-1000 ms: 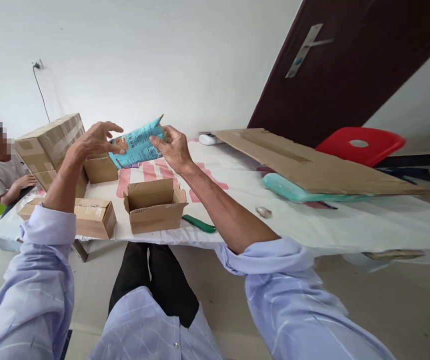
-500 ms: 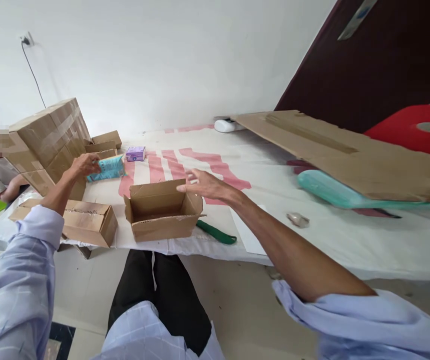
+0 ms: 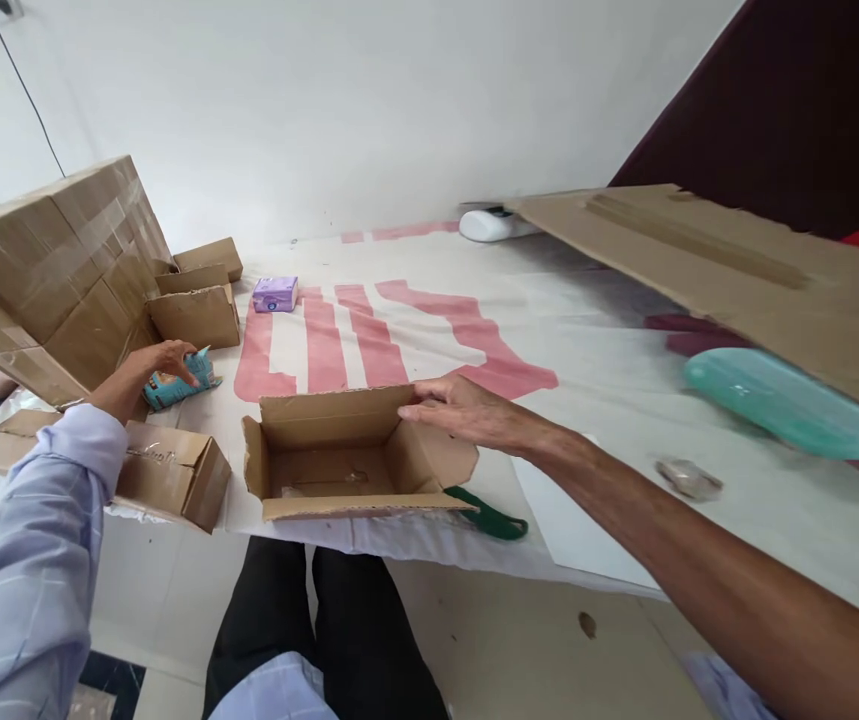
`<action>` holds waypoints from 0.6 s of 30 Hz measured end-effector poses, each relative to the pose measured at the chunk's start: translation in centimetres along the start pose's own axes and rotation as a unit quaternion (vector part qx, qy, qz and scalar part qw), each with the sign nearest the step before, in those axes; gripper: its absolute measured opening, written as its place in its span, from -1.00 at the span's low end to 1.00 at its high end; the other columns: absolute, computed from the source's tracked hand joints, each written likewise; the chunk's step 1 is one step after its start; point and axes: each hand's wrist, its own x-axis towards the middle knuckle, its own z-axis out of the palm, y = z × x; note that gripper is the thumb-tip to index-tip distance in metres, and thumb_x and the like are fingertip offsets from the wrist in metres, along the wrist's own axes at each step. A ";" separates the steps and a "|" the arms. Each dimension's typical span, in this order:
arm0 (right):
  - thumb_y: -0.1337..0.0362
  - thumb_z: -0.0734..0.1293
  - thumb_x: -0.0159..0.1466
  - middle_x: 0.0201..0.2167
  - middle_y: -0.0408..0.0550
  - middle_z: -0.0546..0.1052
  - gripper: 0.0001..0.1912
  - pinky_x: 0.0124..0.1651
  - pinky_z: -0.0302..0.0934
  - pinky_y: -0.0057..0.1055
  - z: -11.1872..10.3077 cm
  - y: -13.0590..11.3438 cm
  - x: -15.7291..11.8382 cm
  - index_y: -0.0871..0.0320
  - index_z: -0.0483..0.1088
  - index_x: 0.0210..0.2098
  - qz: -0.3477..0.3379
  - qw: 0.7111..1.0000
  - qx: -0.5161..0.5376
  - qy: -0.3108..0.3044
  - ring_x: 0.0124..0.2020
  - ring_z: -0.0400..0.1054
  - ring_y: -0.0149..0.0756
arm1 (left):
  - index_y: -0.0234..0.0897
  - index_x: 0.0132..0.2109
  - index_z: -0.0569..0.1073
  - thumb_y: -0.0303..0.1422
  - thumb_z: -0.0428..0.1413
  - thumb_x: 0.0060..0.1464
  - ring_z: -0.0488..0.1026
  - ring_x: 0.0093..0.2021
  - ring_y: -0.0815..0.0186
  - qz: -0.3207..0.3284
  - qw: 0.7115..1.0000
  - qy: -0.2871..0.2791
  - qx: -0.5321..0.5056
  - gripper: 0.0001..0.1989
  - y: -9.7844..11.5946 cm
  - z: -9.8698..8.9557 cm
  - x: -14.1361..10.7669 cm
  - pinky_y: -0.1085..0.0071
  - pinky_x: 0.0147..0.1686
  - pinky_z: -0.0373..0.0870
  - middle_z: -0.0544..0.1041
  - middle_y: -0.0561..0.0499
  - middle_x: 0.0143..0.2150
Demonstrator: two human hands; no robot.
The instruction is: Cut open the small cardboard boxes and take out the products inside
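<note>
An open cardboard box (image 3: pixel 331 470) stands at the near edge of the table, its inside facing up at me. My right hand (image 3: pixel 459 405) grips its far right corner, thumb toward the inside and fingers over the rim. To the left, my left hand (image 3: pixel 168 362) is on a blue printed packet (image 3: pixel 183 388), fingers and thumb around its upper part; the palm side is hidden. A taped, closed cardboard box (image 3: pixel 166 475) lies just below that packet.
Behind the packet are a small open carton (image 3: pixel 200 315) and a stack of large taped boxes (image 3: pixel 69 270). A purple packet (image 3: pixel 276 294) lies farther back. A green strap (image 3: pixel 493 515) and a large cardboard sheet (image 3: pixel 729 260) over a teal object (image 3: pixel 781 395) are on the right.
My left hand has brought the blue packet nearer, away from the purple packet. My right hand has come down onto the open box's corner. The view has shifted.
</note>
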 end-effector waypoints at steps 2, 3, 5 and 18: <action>-0.38 0.43 0.10 -0.49 -0.15 0.33 -0.38 -0.31 0.11 -0.29 0.0 0.4 0.4 0.06 0.37 -0.50 -0.003 1.000 -0.004 -0.002 -0.41 0.18 -0.29 | -0.13 0.09 0.68 -0.23 0.48 -0.24 0.61 0.11 -0.07 -0.017 0.999 -0.009 0.030 -0.36 -0.4 0.7 0.1 0.26 0.04 0.50 0.72 -0.13 0.04; -0.40 0.42 0.10 -0.50 -0.15 0.33 -0.37 -0.32 0.12 -0.29 0.1 0.6 0.5 0.06 0.37 -0.51 -0.004 1.000 -0.006 0.002 -0.42 0.19 -0.28 | -0.14 0.05 0.69 -0.27 0.45 -0.20 0.61 0.11 -0.08 -0.022 0.999 -0.006 0.042 -0.44 -0.5 1.0 0.0 0.24 0.05 0.49 0.72 -0.14 0.02; -0.41 0.41 0.11 -0.53 -0.15 0.31 -0.36 -0.36 0.11 -0.29 0.2 1.3 0.8 0.05 0.35 -0.54 -0.001 1.000 -0.007 0.017 -0.46 0.18 -0.28 | -0.15 -0.03 0.69 -0.35 0.38 -0.11 0.61 0.10 -0.08 -0.023 0.998 0.007 0.059 -0.59 -0.7 1.3 -0.2 0.21 0.06 0.47 0.72 -0.15 -0.01; -0.36 0.43 0.10 -0.62 -0.21 0.13 -0.35 -0.51 -0.13 -0.33 -0.7 1.6 3.0 0.02 0.16 -0.60 -0.008 0.996 0.019 0.089 -0.59 -0.02 -0.39 | -0.27 0.19 0.64 -0.32 0.30 0.12 0.52 0.22 -0.10 -0.003 0.984 0.181 -0.009 -0.53 1.5 -1.6 0.9 0.19 0.16 0.44 0.61 -0.25 0.23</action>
